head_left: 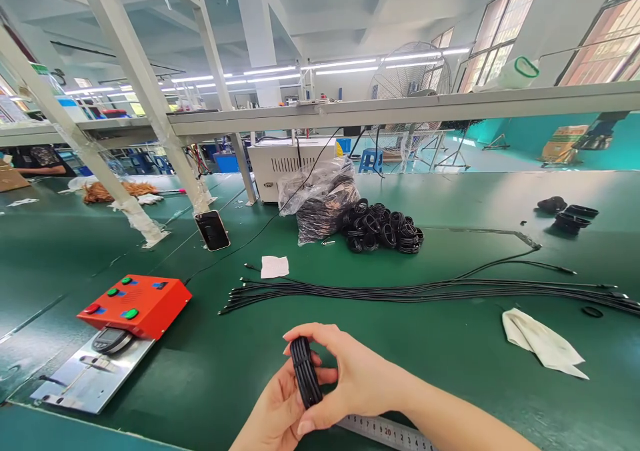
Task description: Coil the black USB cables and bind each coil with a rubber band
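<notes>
A coiled black cable [305, 371] is held up between both hands above the green table [210, 364]. My left hand [277, 404] grips the coil from the left and below, some of its fingers hidden behind it. Over the top and right side, my right hand [345, 371] is closed around the same coil, thumb at the lower end. Below the hands lies a steel ruler [387, 432], partly covered by my right wrist. Beyond the hands, a bundle of straight black cables [350, 293] stretches across the table.
A pile of coiled cables [383, 228] sits beside a plastic bag [325, 204]. Left stands a red box with buttons [137, 304] on a metal plate [95, 378]. A phone [213, 230] leans on a post. A white cloth [543, 344] and a paper slip [275, 266] lie on the table.
</notes>
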